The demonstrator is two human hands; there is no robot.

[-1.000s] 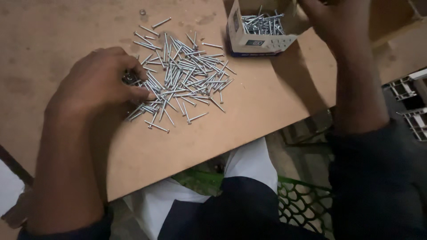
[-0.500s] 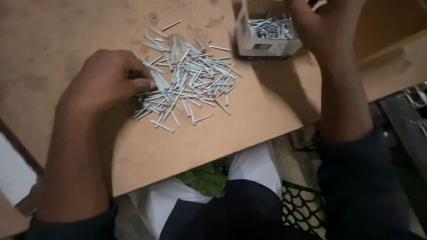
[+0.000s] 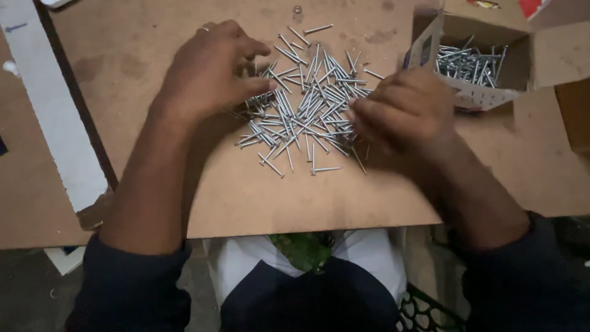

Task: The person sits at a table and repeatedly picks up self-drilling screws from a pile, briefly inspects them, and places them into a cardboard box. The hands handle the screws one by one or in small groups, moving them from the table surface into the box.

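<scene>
A loose heap of silver nails is spread on a brown board worktop, and it serves here as the landmark. The left hand is laid palm down on the left edge of the heap, its fingers curled and drawn together over several nails; whether a nail is actually pinched beneath them cannot be told, since the fingertips are hidden by the hand itself. A ring is worn on one finger of that hand. The right hand is placed against the right edge of the heap, slightly blurred, its fingers bunched close together and touching the outermost nails; a firm grip on any single nail cannot be made out.

To the upper right of the heap, just beyond the right hand, an open cardboard box is set on the worktop, and more nails of the same kind are seen lying inside it. Above the heap, near the far edge of the view, a small metal ring-shaped piece is left alone on the board. Well to the left of the heap, a white strip is laid along a second board. Below the heap, past the near edge of the worktop, dark sleeves and a white and dark garment are visible.
</scene>
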